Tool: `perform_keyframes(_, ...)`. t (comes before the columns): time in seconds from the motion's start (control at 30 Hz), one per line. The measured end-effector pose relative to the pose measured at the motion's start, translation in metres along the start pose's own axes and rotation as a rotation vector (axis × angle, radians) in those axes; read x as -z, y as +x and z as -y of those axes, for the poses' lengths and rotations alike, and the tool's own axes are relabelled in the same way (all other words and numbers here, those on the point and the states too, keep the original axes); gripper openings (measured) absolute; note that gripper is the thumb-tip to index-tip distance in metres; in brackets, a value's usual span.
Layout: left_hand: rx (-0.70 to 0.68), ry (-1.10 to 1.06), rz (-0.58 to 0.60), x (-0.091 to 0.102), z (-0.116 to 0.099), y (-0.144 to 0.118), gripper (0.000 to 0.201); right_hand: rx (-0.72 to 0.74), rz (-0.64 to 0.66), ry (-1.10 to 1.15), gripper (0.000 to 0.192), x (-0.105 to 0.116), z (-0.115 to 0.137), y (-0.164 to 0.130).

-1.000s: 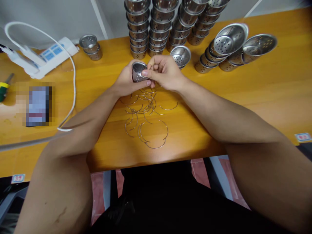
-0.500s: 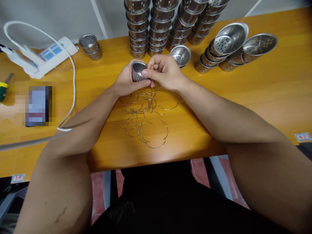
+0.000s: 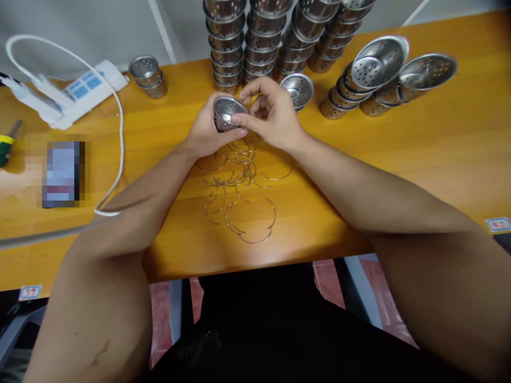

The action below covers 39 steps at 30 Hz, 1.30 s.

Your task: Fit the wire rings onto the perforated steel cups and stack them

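My left hand (image 3: 205,127) is wrapped round a small perforated metal cup (image 3: 224,108), its mouth tilted up towards me. At the cup's right side is my right hand (image 3: 271,111): the thumb presses at the rim, the forefinger bends over near the far edge, and the other fingers are curled. Whether a wire also sits between those fingers I cannot make out. On the table just below both hands lies a loose heap of thin curved metal wires (image 3: 241,173). Nearer to me, more bent wires (image 3: 274,213) form a rough circle.
Tall stacks of perforated cups (image 3: 225,45) stand behind my hands, with a single cup (image 3: 297,90) before them. Leaning stacks (image 3: 347,88) are to the right. Further left are two nested cups (image 3: 149,77), a power strip (image 3: 90,93), a white cable (image 3: 121,138), a blurred-out phone (image 3: 62,173) and a screwdriver (image 3: 7,146).
The cup has tipped a little, showing more of its inside. My right forefinger has risen and spread from the thumb along the rim. The wires on the table lie as before.
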<state>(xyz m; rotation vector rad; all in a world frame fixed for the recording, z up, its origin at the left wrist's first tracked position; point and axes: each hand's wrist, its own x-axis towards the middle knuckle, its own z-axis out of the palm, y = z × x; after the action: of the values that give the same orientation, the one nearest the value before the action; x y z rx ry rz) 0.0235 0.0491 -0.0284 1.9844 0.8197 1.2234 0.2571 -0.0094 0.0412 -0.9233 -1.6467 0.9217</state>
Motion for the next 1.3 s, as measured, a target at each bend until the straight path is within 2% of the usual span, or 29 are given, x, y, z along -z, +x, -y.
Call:
perform_keyframes(0.1, -0.048, 0.037, -0.012, 0.000, 0.004, 0.002, 0.065, 0.019, -0.013, -0.148, 0.069, 0.002, 0.009, -0.004)
perform_keyframes(0.2, -0.065, 0.089, -0.025, 0.000, -0.003, 0.003, 0.062, 0.063, 0.017, -0.277, 0.064, 0.005, 0.015, -0.007)
perform_keyframes(0.33, -0.079, 0.083, -0.065, 0.001, -0.012, 0.003, 0.062, 0.141, 0.058, -0.366, 0.062, 0.008, 0.011, -0.007)
perform_keyframes(0.47, -0.117, 0.091, -0.015, 0.000, -0.013, 0.003, 0.063, 0.137, 0.089, -0.427, 0.062, 0.009, 0.003, -0.006)
perform_keyframes(0.67, -0.058, 0.098, 0.012, 0.000, -0.006, 0.001, 0.075, 0.220, 0.193, -0.376, 0.071, 0.004, -0.011, -0.009)
perform_keyframes(0.9, -0.263, -0.011, 0.036, -0.001, 0.011, -0.001, 0.104, 0.268, 0.231, -0.322, 0.084, 0.002, -0.024, -0.010)
perform_keyframes(1.03, -0.276, -0.019, 0.049, -0.003, 0.011, -0.002, 0.096, 0.282, 0.273, -0.352, 0.083, 0.001, -0.025, -0.011)
perform_keyframes(1.13, -0.319, -0.033, 0.075, -0.002, 0.018, -0.003, 0.105, 0.261, 0.276, -0.360, 0.079, 0.002, -0.025, -0.011)
perform_keyframes(1.2, -0.290, -0.024, 0.080, -0.002, 0.021, -0.003, 0.108, 0.235, 0.266, -0.359, 0.078, 0.004, -0.024, -0.011)
perform_keyframes(1.3, -0.135, 0.054, 0.090, 0.001, 0.019, -0.004, 0.090, 0.169, 0.245, -0.375, 0.073, 0.006, -0.020, -0.010)
